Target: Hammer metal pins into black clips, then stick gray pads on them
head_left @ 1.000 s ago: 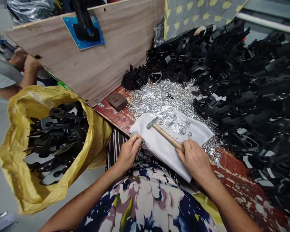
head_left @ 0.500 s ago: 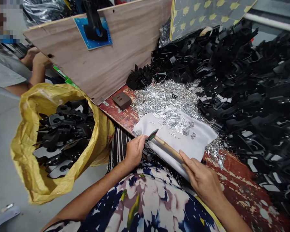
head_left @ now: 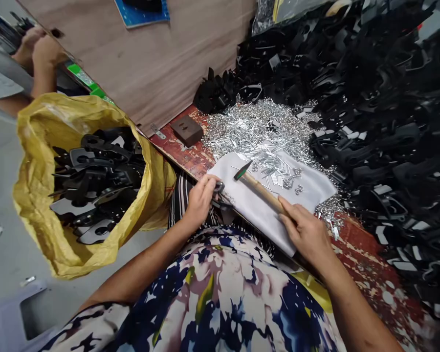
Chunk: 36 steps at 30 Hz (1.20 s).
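Observation:
My right hand point(head_left: 306, 230) is closed round the wooden handle of a hammer point(head_left: 262, 190), whose green and dark head points up and left over the cloth. In my left hand point(head_left: 201, 198) the fingers pinch a black plastic part point(head_left: 223, 196) with some metal on it, just off the table's front edge; its exact kind is hard to make out. A light grey cloth point(head_left: 251, 208) lies under the hammer. Metal pins point(head_left: 273, 171) and small springs point(head_left: 298, 189) are scattered on the cloth, in front of a large heap of silvery pins and springs point(head_left: 256, 120).
A yellow sack point(head_left: 33, 205) of black plastic parts stands at the left. More black parts point(head_left: 381, 132) are heaped along the right. A brown block point(head_left: 187, 131) sits near the upright wooden board point(head_left: 190, 54). Another person's hands point(head_left: 40, 51) are beyond the board, at far left.
The hammer has lifted away from the black part, up and to the right. My left hand has shifted slightly up, showing more of the part. The camera view has tilted down.

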Tool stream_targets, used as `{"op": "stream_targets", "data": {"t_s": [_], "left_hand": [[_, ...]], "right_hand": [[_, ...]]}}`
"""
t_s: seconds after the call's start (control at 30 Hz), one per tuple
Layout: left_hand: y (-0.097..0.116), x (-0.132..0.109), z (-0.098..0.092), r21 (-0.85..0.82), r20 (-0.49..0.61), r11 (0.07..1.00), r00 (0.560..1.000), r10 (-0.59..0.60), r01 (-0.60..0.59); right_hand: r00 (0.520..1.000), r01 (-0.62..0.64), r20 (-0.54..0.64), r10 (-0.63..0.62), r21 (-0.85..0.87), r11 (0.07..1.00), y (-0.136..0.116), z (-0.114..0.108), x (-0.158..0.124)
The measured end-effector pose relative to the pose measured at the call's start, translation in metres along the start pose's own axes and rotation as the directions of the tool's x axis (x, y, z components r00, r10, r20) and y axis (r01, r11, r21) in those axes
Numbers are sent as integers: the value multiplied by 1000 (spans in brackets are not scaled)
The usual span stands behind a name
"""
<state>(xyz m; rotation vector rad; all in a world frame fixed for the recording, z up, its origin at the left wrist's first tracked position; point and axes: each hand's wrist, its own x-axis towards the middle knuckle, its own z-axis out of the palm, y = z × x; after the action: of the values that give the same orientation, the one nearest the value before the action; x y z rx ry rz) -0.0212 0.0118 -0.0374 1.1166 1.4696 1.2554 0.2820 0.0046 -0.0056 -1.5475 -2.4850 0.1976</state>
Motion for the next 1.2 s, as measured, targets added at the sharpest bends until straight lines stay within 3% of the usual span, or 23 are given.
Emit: {"op": "stream_targets", "data": {"t_s": [0.13, 0.2, 0.27, 0.37, 0.47, 0.67, 0.83, 0.93, 1.03, 1.1, 1.13, 1.17, 1.2], "left_hand": [[10, 5, -5, -227, -32, 973, 998, -58, 49], [14, 3, -4, -217, 11, 974, 998, -59, 60], [17, -2, -2, -177, 41, 981, 996, -73, 79], [19, -9, 2, -180, 70, 976, 991, -112, 123], [21, -12, 4, -279, 133, 947, 983, -123, 156], [24, -9, 6, -501, 239, 826, 958, -156, 259], [23, -11, 7, -506, 238, 821, 958, -160, 263], [20, -10, 8, -414, 273, 869, 948, -164, 270], [15, -4, 10, -275, 270, 925, 945, -186, 261], [11, 1, 10, -243, 263, 935, 946, -191, 257], [10, 4, 10, -249, 269, 932, 944, -193, 262], [8, 6, 10, -261, 282, 926, 939, -197, 273], [7, 8, 9, -273, 300, 918, 932, -202, 287]], "right_hand": [[990, 42, -120, -68, -212, 976, -4, -3, 26], [974, 61, -205, -100, -186, 981, -11, -7, 32], [958, 119, -256, -126, -41, 992, -22, -13, 34], [961, 218, -228, -158, 270, 938, -41, -21, 35], [959, 275, -190, -212, 426, 862, -59, -26, 40], [904, 425, -195, -380, 500, 755, -78, -25, 48], [893, 447, -171, -416, 440, 779, -92, -13, 52], [896, 434, -144, -419, 478, 764, -97, -7, 55], [939, 298, -39, -341, 586, 753, -81, -11, 65], [987, 142, -30, -160, 640, 755, -53, -24, 76], [996, 76, -88, -21, 682, 727, -35, -35, 83], [976, 36, -170, 136, 740, 672, -16, -48, 90], [912, 46, -269, 310, 816, 576, 3, -62, 99]]}}
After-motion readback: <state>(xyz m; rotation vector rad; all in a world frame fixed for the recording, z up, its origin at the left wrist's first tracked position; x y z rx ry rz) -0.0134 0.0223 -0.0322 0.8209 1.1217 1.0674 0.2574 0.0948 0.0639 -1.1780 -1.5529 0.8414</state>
